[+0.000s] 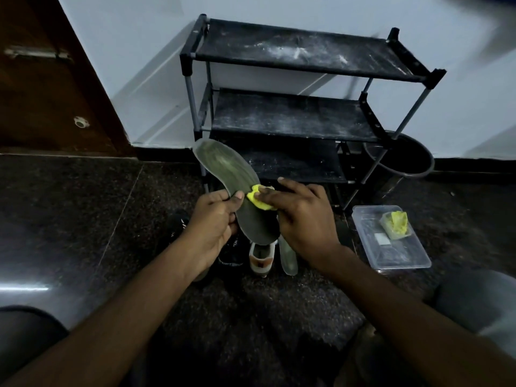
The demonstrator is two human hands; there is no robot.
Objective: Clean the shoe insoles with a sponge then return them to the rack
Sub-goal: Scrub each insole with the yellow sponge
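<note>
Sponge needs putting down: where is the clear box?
The clear box lies on the floor, right side of the head view, by the rack and right of the right hand.

A brown door (42,79) stands far left, a black bucket (410,156) far right, and a clear plastic tub (396,254) nearer on the dark floor (83,205).

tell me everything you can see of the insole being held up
The insole is a thin, flat, foot-shaped piece, dark grey-green, looking like foam with a faintly streaked top face. It is held off the floor, tilted, toe end up towards the rack, heel end down. The left hand grips its left edge at mid-length, thumb on top. The right hand holds a yellow sponge against its right edge.
</note>
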